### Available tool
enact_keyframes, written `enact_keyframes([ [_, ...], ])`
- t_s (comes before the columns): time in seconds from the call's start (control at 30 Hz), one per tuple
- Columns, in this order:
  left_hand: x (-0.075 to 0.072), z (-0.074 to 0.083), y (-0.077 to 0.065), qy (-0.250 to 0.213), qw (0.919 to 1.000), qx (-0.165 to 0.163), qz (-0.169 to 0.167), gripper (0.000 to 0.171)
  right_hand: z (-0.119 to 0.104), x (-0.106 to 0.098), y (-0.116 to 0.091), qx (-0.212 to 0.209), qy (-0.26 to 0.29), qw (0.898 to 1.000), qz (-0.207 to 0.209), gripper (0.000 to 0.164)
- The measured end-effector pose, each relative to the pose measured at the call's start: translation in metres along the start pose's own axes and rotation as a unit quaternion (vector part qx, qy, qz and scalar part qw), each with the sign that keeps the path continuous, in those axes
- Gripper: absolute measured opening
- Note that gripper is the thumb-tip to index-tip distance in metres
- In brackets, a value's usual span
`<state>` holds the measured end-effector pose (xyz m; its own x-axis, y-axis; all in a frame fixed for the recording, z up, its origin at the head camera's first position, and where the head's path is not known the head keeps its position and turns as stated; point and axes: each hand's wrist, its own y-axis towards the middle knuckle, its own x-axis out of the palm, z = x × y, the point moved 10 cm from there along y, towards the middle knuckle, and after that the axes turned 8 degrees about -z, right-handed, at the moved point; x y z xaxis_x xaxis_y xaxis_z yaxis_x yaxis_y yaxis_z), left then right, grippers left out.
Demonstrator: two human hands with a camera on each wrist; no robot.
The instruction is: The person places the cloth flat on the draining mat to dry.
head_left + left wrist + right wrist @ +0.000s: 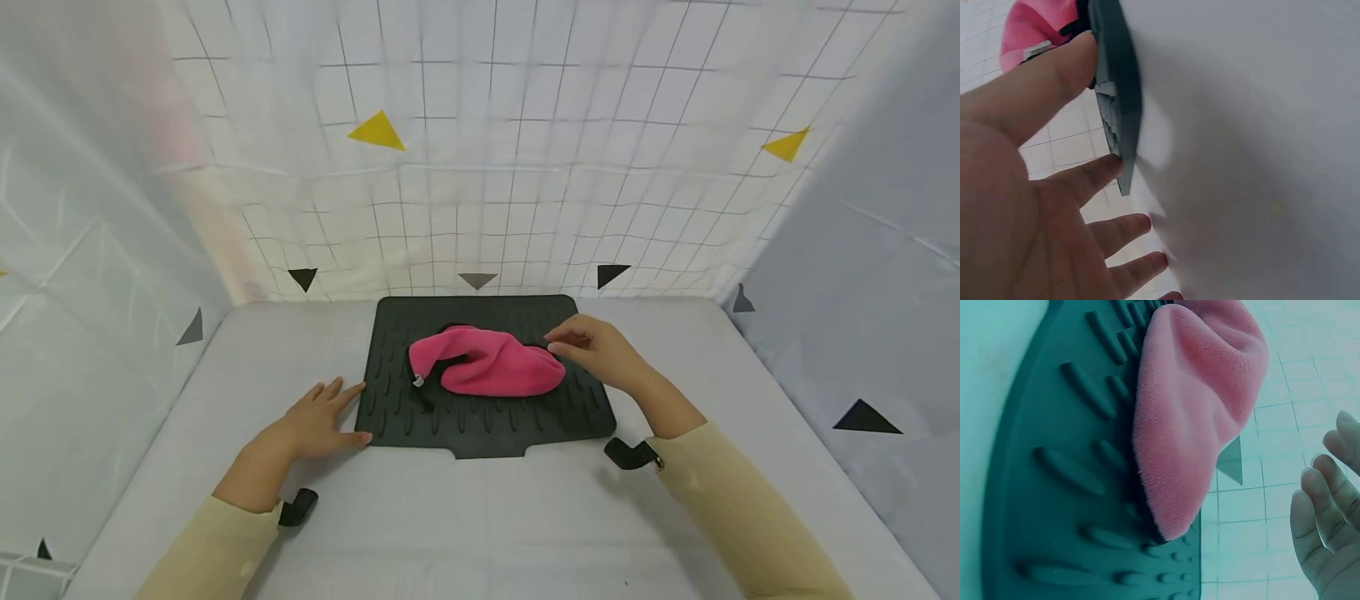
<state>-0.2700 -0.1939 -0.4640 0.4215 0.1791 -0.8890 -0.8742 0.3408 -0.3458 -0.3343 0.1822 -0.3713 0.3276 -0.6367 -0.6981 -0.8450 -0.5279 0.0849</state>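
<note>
A pink fleece piece (504, 363) with black edging lies bunched on a dark ribbed mat (480, 429). A small pale fitting (418, 381) shows at its left end, with a black cord end beside it. My left hand (318, 421) has its fingers spread at the mat's left edge; in the left wrist view the thumb and index fingertip of the left hand (1041, 206) touch that edge. My right hand (600, 352) hovers by the fleece's right end, fingers slightly bent. In the right wrist view the right hand (1329, 519) holds nothing and is apart from the fleece (1179, 425).
A pale tabletop (480, 517) surrounds the mat. Behind it hangs a translucent sheet (465, 225) over a grid pattern, with black and yellow triangle markers. Sheets also close in the left and right sides. A black strap device (630, 454) sits at the right wrist.
</note>
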Motion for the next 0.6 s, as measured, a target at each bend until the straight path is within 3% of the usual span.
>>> enact_keyframes([
  [0.37, -0.017, 0.018, 0.004, -0.044, 0.9974, 0.046, 0.033, 0.076, 0.023, 0.005, -0.018, 0.024, 0.001, 1.0, 0.013, 0.034],
  [0.6, -0.025, 0.032, 0.012, -0.094, 0.9908, 0.071, 0.065, 0.068, 0.04, 0.009, -0.027, 0.038, -0.002, 0.999, 0.023, 0.037],
])
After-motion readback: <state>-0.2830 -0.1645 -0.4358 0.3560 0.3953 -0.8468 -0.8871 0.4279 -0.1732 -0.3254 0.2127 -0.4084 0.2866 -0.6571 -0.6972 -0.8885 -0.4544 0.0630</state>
